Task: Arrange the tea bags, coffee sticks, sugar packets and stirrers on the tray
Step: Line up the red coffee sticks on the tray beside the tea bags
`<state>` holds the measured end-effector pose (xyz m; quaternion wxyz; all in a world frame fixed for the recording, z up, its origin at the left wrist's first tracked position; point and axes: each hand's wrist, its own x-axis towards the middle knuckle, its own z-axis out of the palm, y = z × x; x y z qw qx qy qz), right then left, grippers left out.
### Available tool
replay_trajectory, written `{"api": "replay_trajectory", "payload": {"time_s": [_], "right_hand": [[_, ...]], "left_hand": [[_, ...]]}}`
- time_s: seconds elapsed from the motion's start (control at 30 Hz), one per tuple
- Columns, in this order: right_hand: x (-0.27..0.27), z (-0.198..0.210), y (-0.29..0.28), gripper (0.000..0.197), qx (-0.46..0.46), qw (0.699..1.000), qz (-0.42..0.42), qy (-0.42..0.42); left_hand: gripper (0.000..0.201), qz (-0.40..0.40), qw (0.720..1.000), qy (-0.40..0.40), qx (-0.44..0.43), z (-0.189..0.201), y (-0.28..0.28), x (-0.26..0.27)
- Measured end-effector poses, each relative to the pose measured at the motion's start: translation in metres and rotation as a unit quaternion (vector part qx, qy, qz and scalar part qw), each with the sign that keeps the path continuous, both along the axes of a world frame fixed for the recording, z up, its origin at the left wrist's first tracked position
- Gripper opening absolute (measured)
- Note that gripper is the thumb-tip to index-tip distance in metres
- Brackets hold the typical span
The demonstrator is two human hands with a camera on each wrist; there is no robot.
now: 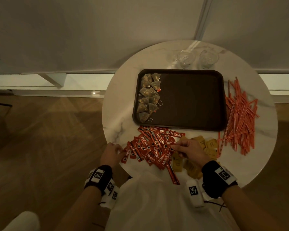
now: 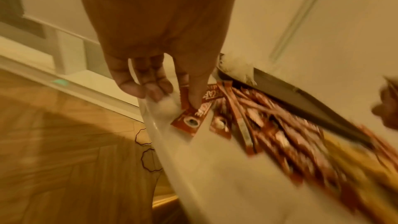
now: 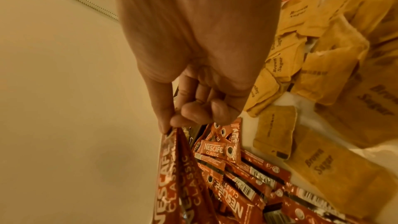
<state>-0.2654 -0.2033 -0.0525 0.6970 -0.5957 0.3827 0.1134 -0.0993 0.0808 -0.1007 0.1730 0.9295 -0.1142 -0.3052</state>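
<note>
Table [image 1: 123, 124] edge, blurred coffee sticks [image 2: 280, 125]

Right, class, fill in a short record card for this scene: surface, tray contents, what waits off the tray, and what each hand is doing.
surface: round marble table
tray: tea bags along its left side only
off the tray: coffee sticks in front, sugar packets beside them, stirrers to the right
left hand: one finger presses a stick at the pile's edge
right hand: pinches a coffee stick
</note>
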Motion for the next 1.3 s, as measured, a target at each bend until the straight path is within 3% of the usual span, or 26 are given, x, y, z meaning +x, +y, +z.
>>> {"api": "replay_trajectory", "payload": {"time_s": [0.1, 0.2, 0.3, 0.43, 0.57, 0.77, 0.9, 1.0, 1.03, 1.2, 1.3], "right_hand": [[0.003, 0.003, 0.001, 0.013, -0.013, 1.0, 0.001, -0.003], [0.007, 0.012, 0.004, 0.009, -0.019, 0.999, -0.018, -0.034], [0.017, 0.028, 0.007, 0.006, -0.015, 0.997, -0.007, -0.076], [0.036, 0.046, 0.011, 0.005, -0.009, 0.992, -0.006, -0.125], [0.051, 0.054, 0.005, 0.004, -0.002, 0.99, -0.017, -0.137], [0.069, 0.058, -0.02, 0.004, 0.014, 0.99, -0.05, -0.129], [0.079, 0.057, -0.042, 0.004, 0.012, 0.991, -0.06, -0.115], [0.087, 0.055, -0.059, 0.011, -0.015, 0.992, -0.052, -0.11], [0.09, 0.054, -0.064, 0.013, -0.026, 0.993, -0.048, -0.106], [0.108, 0.044, -0.088, 0.017, -0.052, 0.992, -0.055, -0.1], [0.119, 0.035, -0.094, 0.015, -0.052, 0.994, -0.078, -0.062]], "left_hand": [[0.009, 0.101, 0.991, 0.018, -0.09, 0.011, 0.002, 0.005], [0.005, 0.195, 0.966, -0.029, -0.166, 0.034, -0.002, 0.012], [0.005, 0.194, 0.957, -0.095, -0.193, 0.061, -0.012, 0.021], [0.011, 0.144, 0.946, -0.078, -0.281, 0.094, -0.046, 0.023], [0.019, 0.134, 0.931, 0.019, -0.338, 0.104, -0.093, 0.022], [0.015, 0.16, 0.879, 0.219, -0.392, 0.093, -0.157, 0.012], [0.021, 0.211, 0.821, 0.365, -0.386, 0.085, -0.186, 0.005], [0.05, 0.199, 0.742, 0.495, -0.406, 0.085, -0.199, 0.001], [0.049, 0.183, 0.729, 0.513, -0.415, 0.083, -0.203, 0.002], [0.029, 0.108, 0.79, 0.455, -0.396, 0.073, -0.221, 0.025], [0.032, 0.155, 0.832, 0.378, -0.374, 0.065, -0.232, 0.047]]}}
